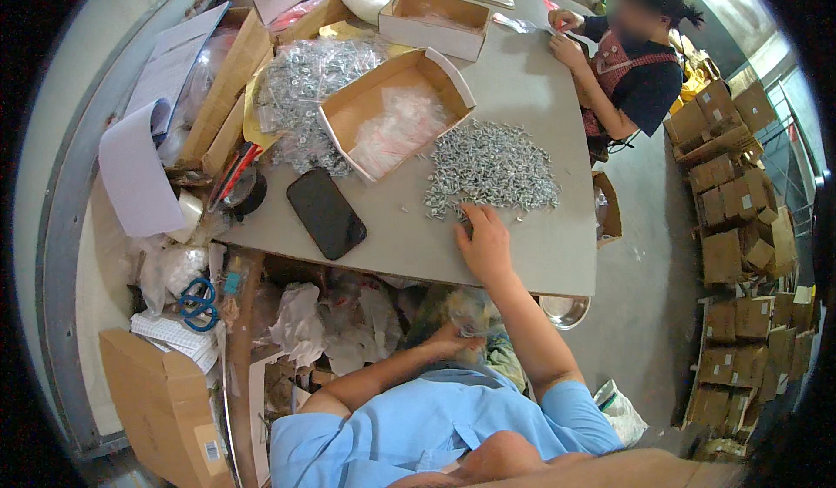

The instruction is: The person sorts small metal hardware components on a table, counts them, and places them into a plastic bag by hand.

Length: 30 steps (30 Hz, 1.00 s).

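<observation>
A broad pile of small silvery screws (496, 166) lies on the grey table. At its near edge my right hand (486, 242) rests with fingertips among the screws and the thumb apart from the fingers. Below the table's front edge, close to my lap, my left hand (446, 340) is closed on a clear plastic bag (471, 321); what the bag holds is blurred. Beyond the pile stands an open cardboard tray (348, 109) with small clear zip bags (402, 122) in it.
Filled bags of hardware (305, 92) heap at the left, near a black phone (326, 215), black tape roll (246, 194) and blue scissors (198, 303). A co-worker (636, 61) handles a bag across the table. Cardboard boxes (727, 253) stack at right; a metal bowl (566, 311) sits below the table's edge.
</observation>
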Each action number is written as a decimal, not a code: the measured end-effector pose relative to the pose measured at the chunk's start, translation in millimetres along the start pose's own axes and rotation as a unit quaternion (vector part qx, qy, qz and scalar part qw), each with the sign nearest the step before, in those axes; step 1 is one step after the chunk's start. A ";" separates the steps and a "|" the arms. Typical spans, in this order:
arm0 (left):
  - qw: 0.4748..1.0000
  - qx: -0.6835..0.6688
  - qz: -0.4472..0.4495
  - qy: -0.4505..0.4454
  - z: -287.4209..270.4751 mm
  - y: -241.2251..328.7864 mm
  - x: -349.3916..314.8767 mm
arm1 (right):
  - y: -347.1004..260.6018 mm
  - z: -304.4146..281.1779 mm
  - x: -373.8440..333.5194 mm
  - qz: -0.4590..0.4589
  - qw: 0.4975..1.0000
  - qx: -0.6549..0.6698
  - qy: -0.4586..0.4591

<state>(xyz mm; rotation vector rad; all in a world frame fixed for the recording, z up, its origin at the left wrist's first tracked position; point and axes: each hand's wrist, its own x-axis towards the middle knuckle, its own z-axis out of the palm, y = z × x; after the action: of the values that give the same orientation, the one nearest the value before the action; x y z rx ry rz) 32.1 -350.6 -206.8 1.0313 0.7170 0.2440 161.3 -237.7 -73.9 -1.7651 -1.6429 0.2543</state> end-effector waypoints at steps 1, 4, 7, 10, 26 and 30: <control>1.000 -0.004 -0.004 -0.007 -0.3 4.1 -2.1 | -2.7 2.2 1.3 0.004 1.000 -0.017 -0.002; 1.000 -0.009 0.009 0.000 0.4 14.2 -8.5 | -7.4 8.2 3.1 0.009 0.999 -0.043 0.007; 0.999 -0.002 0.038 -0.016 -2.0 4.2 -2.5 | -10.5 12.0 5.0 0.022 0.999 -0.041 0.007; 0.999 -0.001 0.045 -0.013 -0.1 8.6 -5.0 | -9.4 11.8 5.5 0.037 0.998 -0.041 -0.002; 0.999 0.021 0.036 -0.020 1.1 4.2 0.6 | 1.6 7.3 -10.5 -0.080 0.995 -0.056 0.000; 1.000 0.014 0.020 -0.019 1.3 10.1 -4.5 | -2.7 -28.6 -25.3 -0.058 0.978 -0.018 -0.201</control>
<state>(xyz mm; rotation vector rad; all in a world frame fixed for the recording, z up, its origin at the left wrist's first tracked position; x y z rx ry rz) 31.0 -348.7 -195.9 1.0745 0.6678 0.2496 171.2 -271.6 -59.1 -1.7135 -2.0381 0.5607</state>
